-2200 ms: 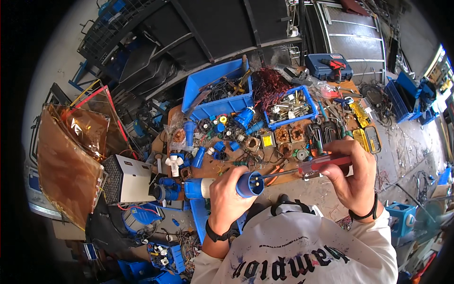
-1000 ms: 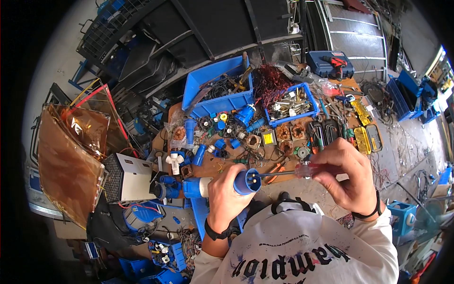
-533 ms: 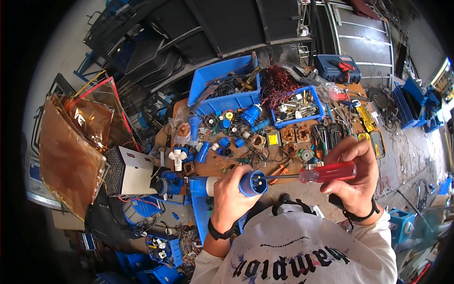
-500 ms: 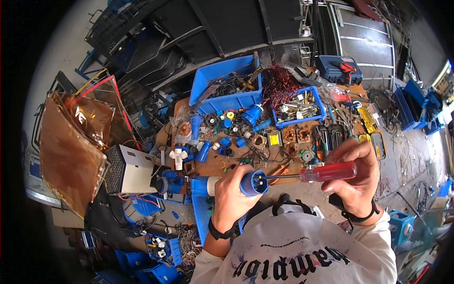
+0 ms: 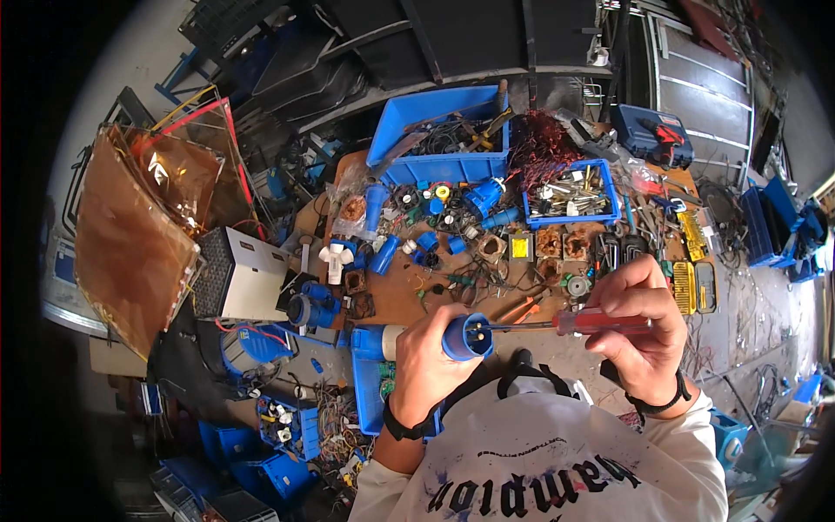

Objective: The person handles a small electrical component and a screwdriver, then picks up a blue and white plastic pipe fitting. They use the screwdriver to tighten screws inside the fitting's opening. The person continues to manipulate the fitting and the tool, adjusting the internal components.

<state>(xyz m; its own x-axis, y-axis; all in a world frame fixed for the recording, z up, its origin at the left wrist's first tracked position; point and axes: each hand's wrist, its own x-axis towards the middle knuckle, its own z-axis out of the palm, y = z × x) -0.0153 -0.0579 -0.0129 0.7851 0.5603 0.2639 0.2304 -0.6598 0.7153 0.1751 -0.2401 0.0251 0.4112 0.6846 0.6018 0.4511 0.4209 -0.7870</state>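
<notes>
My left hand point(image 5: 426, 358) is wrapped round a blue industrial plug point(image 5: 468, 337), whose open end faces right and shows brass pins inside. A white-and-blue rear part point(image 5: 372, 342) of it sticks out to the left of the hand. In my right hand point(image 5: 639, 337) is a screwdriver point(image 5: 600, 322) with a clear red handle, gripped between thumb and fingers. Its shaft runs level to the left, and the tip is in the plug's open end, at the pins. Whether the tip sits on a screw is too small to tell.
Beyond my hands, a cluttered wooden table point(image 5: 396, 300) holds blue connector parts, orange-handled pliers point(image 5: 519, 311), a deep blue bin point(image 5: 444, 165) of cables and a blue tray point(image 5: 570, 217) of metal pieces. A white-and-black box point(image 5: 252, 283) stands left; a yellow bit case point(image 5: 684, 287) lies right.
The camera view has shifted, so the table appears further right and higher. My right-hand fingers have shifted slightly round the screwdriver handle. Its tip stays in the plug, which my left hand still holds.
</notes>
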